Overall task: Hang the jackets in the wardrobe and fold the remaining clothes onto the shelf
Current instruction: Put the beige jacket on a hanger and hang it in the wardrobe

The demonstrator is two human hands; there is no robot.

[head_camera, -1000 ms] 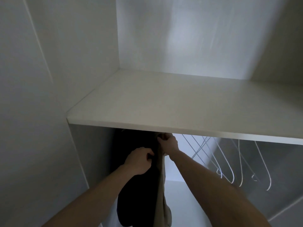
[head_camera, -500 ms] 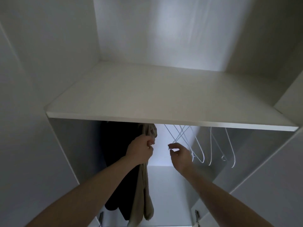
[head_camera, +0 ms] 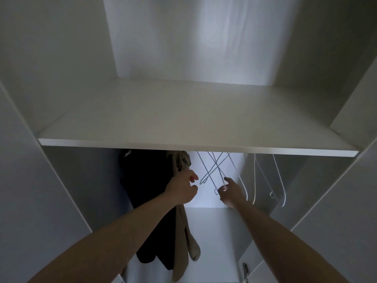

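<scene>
white wardrobe shelf [head_camera: 183, 119] hiding rail, left hand [head_camera: 182, 190] loosely curled, holding nothing, beside beige hanging jacket [head_camera: 180, 225], black jacket [head_camera: 149, 193] behind, right hand [head_camera: 230, 192] pinching white wire hanger [head_camera: 216, 172]

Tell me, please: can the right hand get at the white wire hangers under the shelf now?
Probably yes. The right hand is already at the nearest white wire hanger, its fingers touching the wire, and nothing lies between. The beige jacket hangs further left, beside the left hand.
</scene>
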